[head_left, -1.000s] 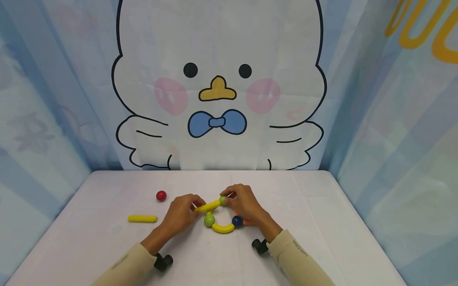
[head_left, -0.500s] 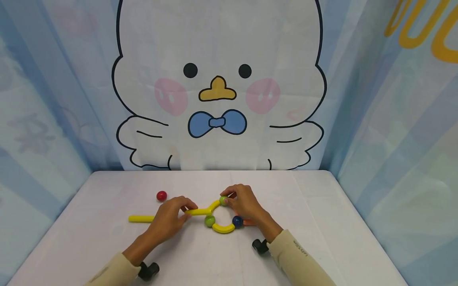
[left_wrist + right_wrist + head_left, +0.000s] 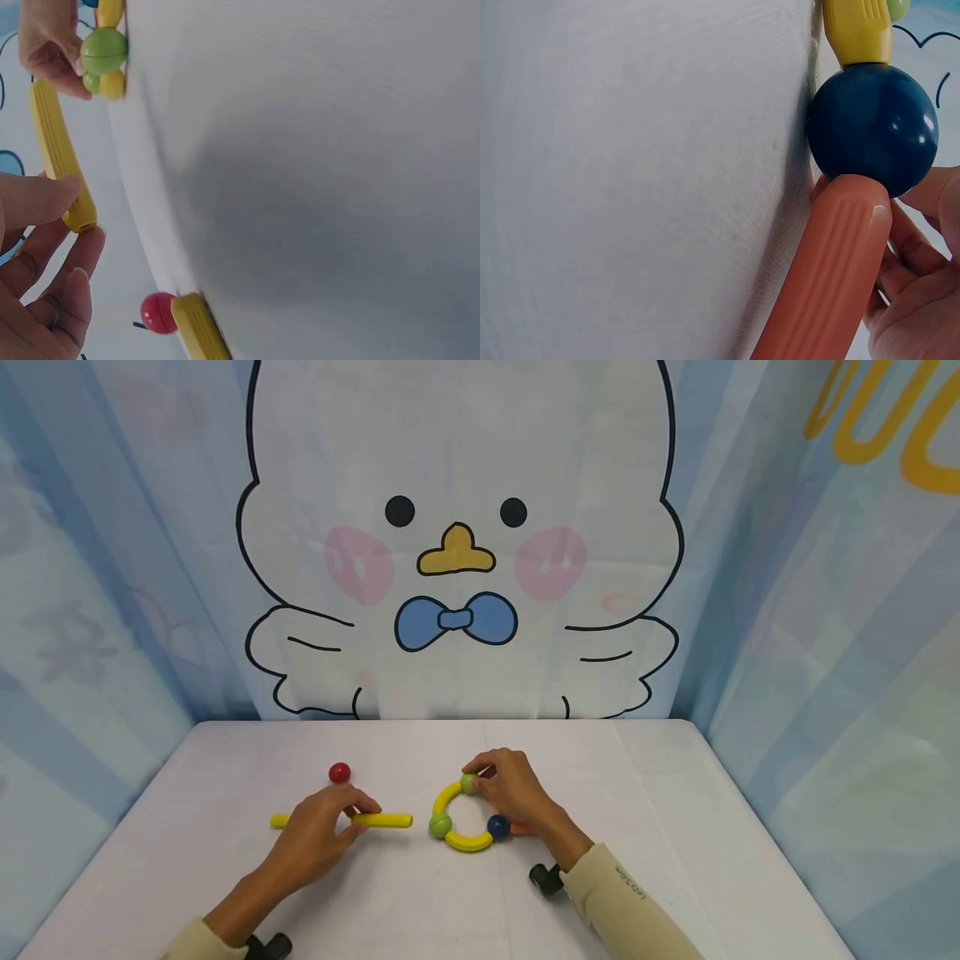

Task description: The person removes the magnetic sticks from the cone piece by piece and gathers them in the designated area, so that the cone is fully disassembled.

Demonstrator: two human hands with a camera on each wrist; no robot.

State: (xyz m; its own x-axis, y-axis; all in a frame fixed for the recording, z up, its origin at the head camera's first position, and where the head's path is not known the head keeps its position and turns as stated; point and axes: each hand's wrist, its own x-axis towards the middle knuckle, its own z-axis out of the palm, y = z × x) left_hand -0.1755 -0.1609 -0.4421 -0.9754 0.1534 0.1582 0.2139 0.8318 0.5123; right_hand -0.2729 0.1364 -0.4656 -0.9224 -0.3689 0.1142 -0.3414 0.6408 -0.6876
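My left hand (image 3: 318, 827) pinches one end of a straight yellow rod (image 3: 390, 820), lifted over the table in the left wrist view. The rod points toward a ring of curved yellow pieces (image 3: 468, 842) and balls. In that ring are a green ball (image 3: 440, 825) at the left, a dark blue ball (image 3: 498, 826) at the right and a second green ball (image 3: 468, 783) at the back. My right hand (image 3: 513, 785) pinches that back ball between thumb and fingers. An orange rod (image 3: 825, 270) adjoins the blue ball, partly hidden under the right wrist in the head view.
A red ball (image 3: 340, 772) lies behind my left hand. Another yellow rod (image 3: 279, 821) lies on the white table (image 3: 637, 877), mostly covered by the left hand in the head view. A curtain with a cartoon bird (image 3: 457, 468) stands behind the table.
My left hand has drawn the straight yellow rod away from the ring, to the left and toward me. The right hand stays at the back green ball.
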